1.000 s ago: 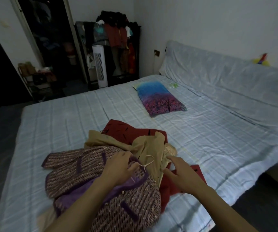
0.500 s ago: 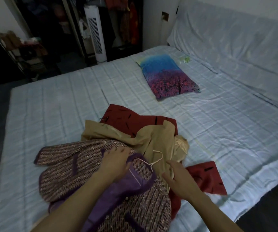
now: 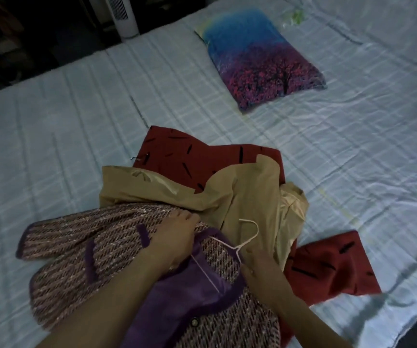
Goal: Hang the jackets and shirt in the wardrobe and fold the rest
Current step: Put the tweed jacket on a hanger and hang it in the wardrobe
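My left hand point(image 3: 174, 237) rests on the tweed jacket point(image 3: 82, 262), up by its collar, with my fingers curled into the cloth. My right hand point(image 3: 260, 270) is at the front edge of the same jacket, just under the white hanger point(image 3: 245, 237). I cannot tell if my right hand holds the cloth or only touches it. The hanger goes inside the jacket's purple neck, and its hook pokes out on top of the tan jacket point(image 3: 242, 197).

The tweed jacket lies on the near side of the bed point(image 3: 51, 126), on top of the pile. The tan jacket is under it, a bit farther away. The red cloth point(image 3: 177, 151) with black marks is at the bottom, and it sticks out far and to the right.

A blue and pink pillow point(image 3: 260, 61) lies far off on the bed, well apart from the clothes.
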`<state>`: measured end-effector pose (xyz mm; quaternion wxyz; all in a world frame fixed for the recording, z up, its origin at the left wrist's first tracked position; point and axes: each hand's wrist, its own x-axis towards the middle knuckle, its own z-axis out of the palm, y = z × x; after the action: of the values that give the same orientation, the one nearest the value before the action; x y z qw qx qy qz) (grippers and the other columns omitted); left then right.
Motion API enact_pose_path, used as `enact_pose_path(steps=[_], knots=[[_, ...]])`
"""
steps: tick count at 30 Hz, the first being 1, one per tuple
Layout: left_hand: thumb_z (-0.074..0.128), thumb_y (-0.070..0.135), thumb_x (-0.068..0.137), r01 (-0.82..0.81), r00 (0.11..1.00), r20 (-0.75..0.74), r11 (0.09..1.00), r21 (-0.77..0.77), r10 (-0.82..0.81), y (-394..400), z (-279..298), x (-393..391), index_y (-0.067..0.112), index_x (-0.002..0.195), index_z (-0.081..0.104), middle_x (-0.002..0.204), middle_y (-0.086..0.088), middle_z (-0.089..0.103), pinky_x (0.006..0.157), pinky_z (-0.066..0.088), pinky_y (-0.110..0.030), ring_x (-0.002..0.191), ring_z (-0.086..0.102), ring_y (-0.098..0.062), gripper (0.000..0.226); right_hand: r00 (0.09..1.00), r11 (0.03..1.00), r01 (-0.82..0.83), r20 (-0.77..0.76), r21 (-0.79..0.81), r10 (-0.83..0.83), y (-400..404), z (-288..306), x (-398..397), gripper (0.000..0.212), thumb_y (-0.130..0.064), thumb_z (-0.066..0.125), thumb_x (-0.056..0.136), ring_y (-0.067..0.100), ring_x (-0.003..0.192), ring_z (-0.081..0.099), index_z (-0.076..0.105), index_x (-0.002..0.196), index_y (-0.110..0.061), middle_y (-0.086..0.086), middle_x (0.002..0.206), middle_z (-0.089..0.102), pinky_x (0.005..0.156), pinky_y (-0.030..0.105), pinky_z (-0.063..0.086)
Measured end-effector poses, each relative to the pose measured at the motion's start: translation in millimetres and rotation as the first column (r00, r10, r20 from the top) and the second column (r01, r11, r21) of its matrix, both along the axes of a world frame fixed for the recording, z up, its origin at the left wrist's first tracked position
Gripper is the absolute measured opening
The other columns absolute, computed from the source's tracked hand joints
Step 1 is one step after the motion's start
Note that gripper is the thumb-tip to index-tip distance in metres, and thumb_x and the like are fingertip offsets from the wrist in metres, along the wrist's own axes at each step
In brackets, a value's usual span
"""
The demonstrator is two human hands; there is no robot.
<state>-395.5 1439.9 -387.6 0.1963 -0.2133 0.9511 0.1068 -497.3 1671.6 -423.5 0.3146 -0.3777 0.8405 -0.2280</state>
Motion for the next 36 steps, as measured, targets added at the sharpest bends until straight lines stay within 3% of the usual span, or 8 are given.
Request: enact_pose_path(steps=[4, 9, 15, 20, 24, 28, 32, 36], knots=[[0.052, 0.025, 0.092, 0.027, 0.999, 0.019, 1.000, -0.003, -0.027, -14, -38, -9, 0.018, 0.132, 0.046, 0.136, -0.006, 0.050, 0.103, 0.040, -0.042, 0.126, 0.042, -0.028, 0.041, 0.997, 0.990, 0.072, 0.008, 0.119, -0.073, -7, -32, 5, 0.043, -0.024, 0.054, 0.096, 0.028, 0.122, 0.049, 0.046, 0.138, -0.014, 0.010, 0.134, 0.053, 0.101, 0.035, 0.038], [0.054, 0.031, 0.092, 0.115, 0.989, 0.098, 0.989, -0.090, -0.106, -17, -76, -10, 0.018, 0.150, 0.030, 0.152, -0.004, 0.037, 0.119, 0.020, -0.044, 0.140, 0.032, -0.028, 0.064, 0.988, 0.945, 0.123, 0.047, 0.302, -0.144, -11, -57, 13, 0.056, -0.015, 0.048, 0.096, 0.029, 0.133, 0.041, 0.032, 0.149, -0.016, 0.010, 0.147, 0.040, 0.107, 0.036, 0.034], [0.054, 0.022, 0.092, 0.113, 0.983, 0.160, 0.987, -0.118, -0.093, -9, -99, -10, 0.022, 0.144, 0.037, 0.145, -0.005, 0.044, 0.117, 0.023, -0.046, 0.135, 0.039, -0.029, 0.055, 0.998, 0.915, 0.070, -0.029, 0.398, -0.064, -15, -71, 27, 0.074, -0.020, 0.046, 0.095, 0.021, 0.144, 0.027, 0.005, 0.156, -0.016, 0.004, 0.159, 0.022, 0.114, 0.028, 0.021], [0.053, 0.022, 0.094, 0.055, 0.989, 0.143, 0.991, -0.124, -0.037, -6, -100, -10, 0.022, 0.137, 0.044, 0.136, -0.005, 0.049, 0.106, 0.036, -0.044, 0.127, 0.044, -0.028, 0.044, 0.980, 0.908, 0.166, 0.034, 0.385, -0.194, -18, -75, 27, 0.055, -0.013, 0.046, 0.094, 0.021, 0.122, 0.051, 0.030, 0.147, -0.015, 0.007, 0.138, 0.050, 0.099, 0.027, 0.036], [0.047, 0.024, 0.097, 0.068, 0.987, 0.155, 0.991, -0.119, -0.049, -6, -97, -12, 0.025, 0.134, 0.048, 0.133, -0.007, 0.046, 0.104, 0.038, -0.045, 0.126, 0.041, -0.029, 0.037, 0.983, 0.908, 0.149, 0.038, 0.391, -0.177, -16, -73, 27, 0.039, -0.018, 0.038, 0.103, 0.020, 0.129, 0.047, 0.038, 0.142, -0.014, 0.007, 0.141, 0.049, 0.106, 0.027, 0.030], [0.049, 0.023, 0.096, 0.089, 0.993, 0.084, 0.987, -0.136, -0.078, -7, -88, -12, 0.025, 0.125, 0.053, 0.132, -0.004, 0.044, 0.103, 0.035, -0.042, 0.125, 0.040, -0.027, 0.030, 0.987, 0.954, 0.122, 0.066, 0.274, -0.146, -10, -63, 17, 0.029, -0.017, 0.043, 0.101, 0.014, 0.104, 0.048, 0.046, 0.130, -0.013, 0.002, 0.116, 0.051, 0.089, 0.024, 0.033], [0.044, 0.019, 0.097, 0.084, 0.996, -0.014, 0.990, -0.111, -0.086, -15, -69, -1, 0.024, 0.122, 0.051, 0.125, 0.000, 0.057, 0.104, 0.031, -0.037, 0.119, 0.049, -0.025, 0.027, 0.977, 0.972, 0.159, 0.117, 0.172, -0.181, -5, -39, 10, 0.040, -0.017, 0.047, 0.102, 0.019, 0.126, 0.046, 0.042, 0.140, -0.009, 0.011, 0.140, 0.048, 0.099, 0.022, 0.030], [0.053, 0.021, 0.092, 0.062, 0.989, -0.125, 0.993, -0.101, -0.074, -25, -28, 12, 0.018, 0.118, 0.054, 0.118, -0.004, 0.058, 0.094, 0.037, -0.039, 0.112, 0.051, -0.029, 0.027, 0.971, 0.981, 0.192, 0.145, -0.001, -0.190, -7, -7, 5, 0.035, -0.008, 0.054, 0.096, 0.021, 0.116, 0.052, 0.053, 0.131, -0.008, 0.009, 0.124, 0.058, 0.095, 0.027, 0.037]])
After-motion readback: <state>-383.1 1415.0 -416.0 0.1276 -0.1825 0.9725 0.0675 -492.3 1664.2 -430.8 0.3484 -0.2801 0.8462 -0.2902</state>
